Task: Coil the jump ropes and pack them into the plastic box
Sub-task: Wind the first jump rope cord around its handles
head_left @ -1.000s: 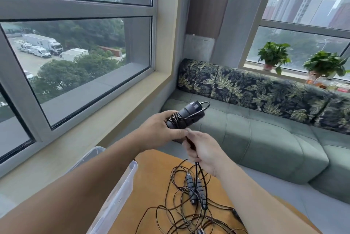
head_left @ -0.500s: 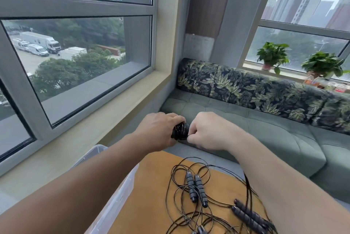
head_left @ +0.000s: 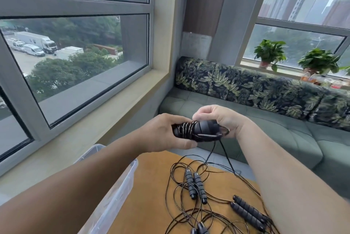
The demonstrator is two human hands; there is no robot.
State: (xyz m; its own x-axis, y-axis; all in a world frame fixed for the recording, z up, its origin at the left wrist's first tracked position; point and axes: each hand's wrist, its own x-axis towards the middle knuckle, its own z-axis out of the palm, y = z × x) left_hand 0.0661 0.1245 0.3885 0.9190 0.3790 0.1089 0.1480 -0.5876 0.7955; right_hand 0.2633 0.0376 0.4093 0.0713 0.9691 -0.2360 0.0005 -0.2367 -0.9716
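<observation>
My left hand (head_left: 162, 133) grips a black jump rope's paired handles (head_left: 200, 132), held sideways above the table's far edge, with several turns of thin black cord wound around them. My right hand (head_left: 220, 120) is closed over the handles' right end, pinching the cord; loose cord hangs from there down to the table. Below on the wooden table (head_left: 149, 192) lie other tangled black jump ropes: one handle pair (head_left: 195, 186) in the middle and a ribbed pair (head_left: 248, 213) to the right. The clear plastic box (head_left: 115, 194) stands at the table's left, partly behind my left forearm.
A green sofa (head_left: 265, 139) with leaf-patterned back cushions runs behind the table. A wide window sill (head_left: 91, 133) lies to the left. Two potted plants (head_left: 270, 53) stand on the far sill.
My right hand has circled around the handles, laying another turn of cord on them. The handle bundle now lies sideways and the head view has tilted slightly.
</observation>
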